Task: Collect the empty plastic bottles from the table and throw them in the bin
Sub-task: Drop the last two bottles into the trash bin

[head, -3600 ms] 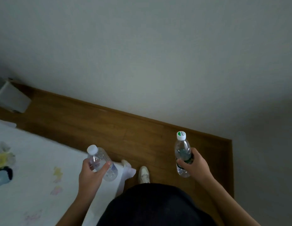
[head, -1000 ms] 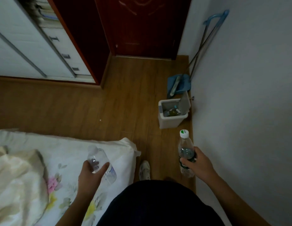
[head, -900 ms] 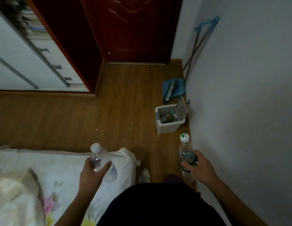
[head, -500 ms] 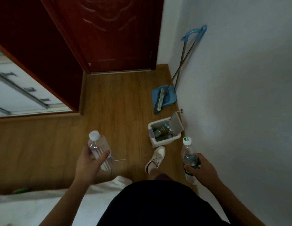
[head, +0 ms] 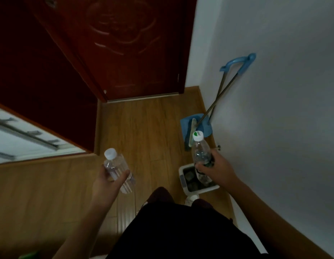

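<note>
My left hand (head: 108, 181) grips a clear plastic bottle with a white cap (head: 118, 170), held tilted over the wooden floor. My right hand (head: 216, 169) holds a second clear bottle with a green-marked white cap (head: 199, 149) upright, directly above the small white bin (head: 183, 177). The bin stands on the floor against the wall at my feet, open, with dark rubbish and other bottles inside. My right hand and its bottle hide part of the bin's opening.
A blue dustpan (head: 197, 126) and a broom with a blue handle (head: 235, 68) lean on the white wall just beyond the bin. A dark red door (head: 132, 45) closes the far end. A white cabinet (head: 22, 135) stands at the left. My shoe (head: 191, 199) is beside the bin.
I have walked from the bed up to the bin; it now sits right below my right hand. My right hand has carried its bottle over the bin's opening.
</note>
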